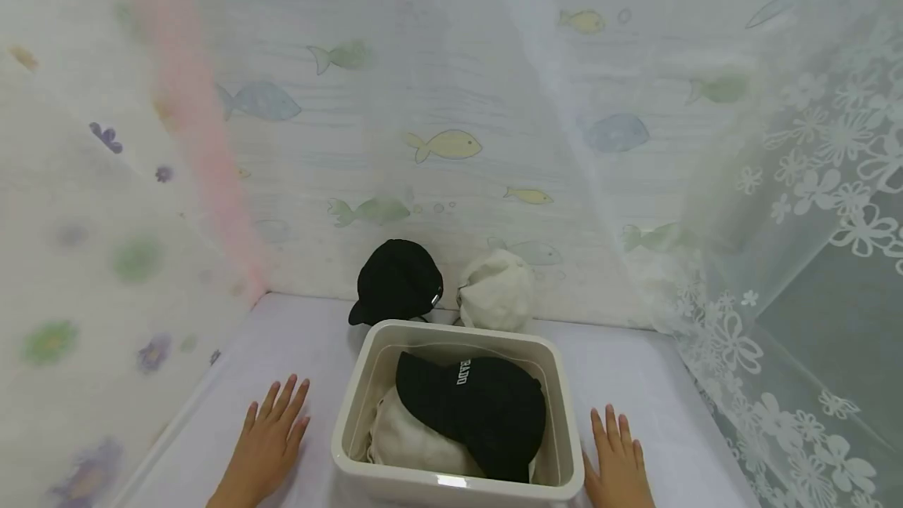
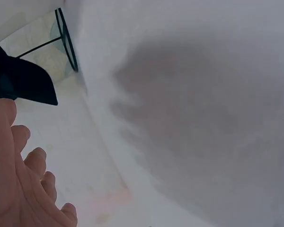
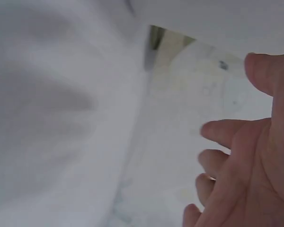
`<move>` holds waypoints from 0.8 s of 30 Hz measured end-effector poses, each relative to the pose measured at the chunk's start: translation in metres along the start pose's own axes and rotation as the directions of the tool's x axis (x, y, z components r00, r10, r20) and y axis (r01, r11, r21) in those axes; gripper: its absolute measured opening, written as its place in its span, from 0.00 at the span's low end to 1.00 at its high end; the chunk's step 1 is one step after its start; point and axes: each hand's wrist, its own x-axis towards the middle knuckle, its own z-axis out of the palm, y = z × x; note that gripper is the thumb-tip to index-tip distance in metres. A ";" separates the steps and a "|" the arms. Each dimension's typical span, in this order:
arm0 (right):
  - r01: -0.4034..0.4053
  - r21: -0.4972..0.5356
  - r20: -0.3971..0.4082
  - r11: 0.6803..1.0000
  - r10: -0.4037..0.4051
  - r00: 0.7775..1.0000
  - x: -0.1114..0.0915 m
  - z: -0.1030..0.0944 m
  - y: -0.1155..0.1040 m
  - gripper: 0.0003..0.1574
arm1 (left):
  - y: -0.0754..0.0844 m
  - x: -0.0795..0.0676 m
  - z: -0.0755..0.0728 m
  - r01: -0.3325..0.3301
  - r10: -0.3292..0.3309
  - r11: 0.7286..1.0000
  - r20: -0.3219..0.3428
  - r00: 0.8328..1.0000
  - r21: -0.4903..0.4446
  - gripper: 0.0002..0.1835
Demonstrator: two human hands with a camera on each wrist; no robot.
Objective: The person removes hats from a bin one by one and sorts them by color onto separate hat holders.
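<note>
A cream plastic bin (image 1: 570, 445) stands between the two hands in the head view. Inside it, a black cap (image 1: 494, 406) with white lettering lies on top of a cream cloth item (image 1: 416, 441), which it partly covers. To the left of the bin, my left hand (image 1: 266, 437) is held palm down over the white surface, fingers spread and holding nothing. On the bin's other side is my right hand (image 1: 617, 461), its fingers extended and also holding nothing. Both palms show in the wrist views, with soft hand shadows on the white cloth.
Behind the bin sit another black cap (image 1: 398, 281) and a cream hat (image 1: 497, 288). A thin black wire frame (image 2: 66, 40) appears beside a black brim in the left wrist view. Fish-printed fabric (image 1: 451, 100) hangs at the back, and white floral lace netting (image 1: 811, 429) on the right.
</note>
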 end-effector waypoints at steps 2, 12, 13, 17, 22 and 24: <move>0.008 -0.009 0.001 1.000 -0.008 1.000 -0.002 -0.009 -0.004 0.45 | 0.001 0.003 -0.001 -0.022 0.022 1.000 -0.027 0.999 -0.014 0.30; 0.244 0.099 -0.133 0.965 -0.230 0.964 -0.010 -0.051 -0.029 0.40 | 0.013 0.023 -0.020 -0.148 0.138 0.984 -0.102 0.985 -0.096 0.30; 0.273 0.098 -0.151 0.957 -0.257 0.955 -0.011 -0.055 -0.032 0.40 | 0.015 0.025 -0.023 -0.163 0.152 0.982 -0.110 0.982 -0.099 0.30; 0.351 0.100 -0.167 0.931 -0.332 0.928 -0.012 -0.074 -0.048 0.41 | 0.024 0.034 -0.037 -0.237 0.227 0.968 -0.112 0.967 -0.079 0.31; 0.430 0.091 -0.130 0.898 -0.418 0.899 -0.012 -0.094 -0.071 0.41 | 0.040 0.042 -0.056 -0.332 0.328 0.942 -0.077 0.942 -0.043 0.32; 0.410 0.121 -0.066 0.904 -0.405 0.912 -0.011 -0.100 -0.080 0.41 | 0.046 0.043 -0.060 -0.379 0.377 0.925 -0.061 0.924 -0.031 0.32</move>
